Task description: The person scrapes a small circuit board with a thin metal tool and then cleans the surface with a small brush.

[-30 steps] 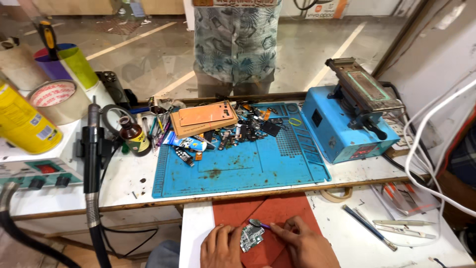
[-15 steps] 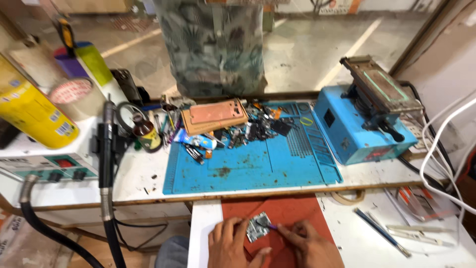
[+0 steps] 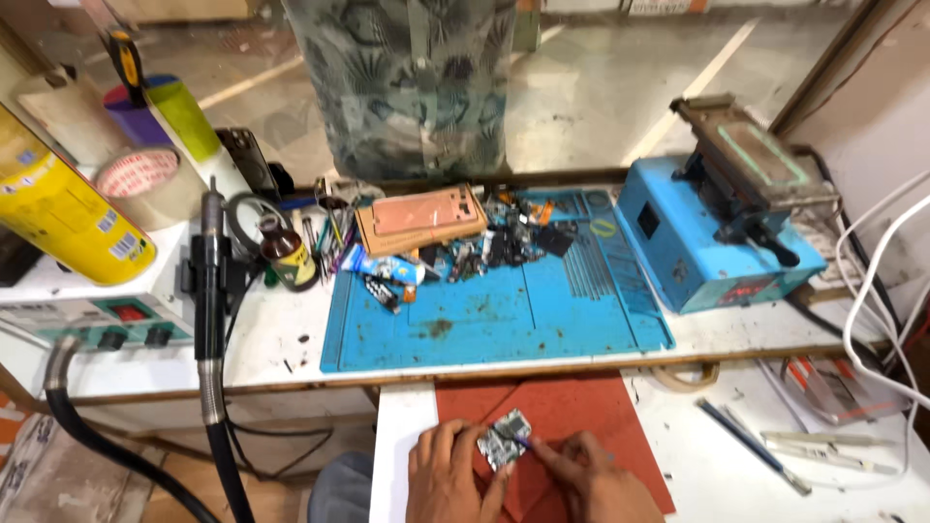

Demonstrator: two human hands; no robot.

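At the bottom of the head view my left hand pinches a small metal-shielded circuit board and holds it over a red-brown mat. My right hand grips a thin dark pointed tool whose tip touches the board's right edge. Both hands sit close together near the front edge of the white lower work surface.
A blue repair mat on the upper shelf carries loose parts and an orange phone frame. A blue machine stands right, a hot-air handle and yellow can left. Tweezers lie at lower right. A person in a patterned garment stands behind.
The camera view has shifted, so the bench sits lower and more to the right. My hands stay on the board and tool, with the tool tip still at the board.
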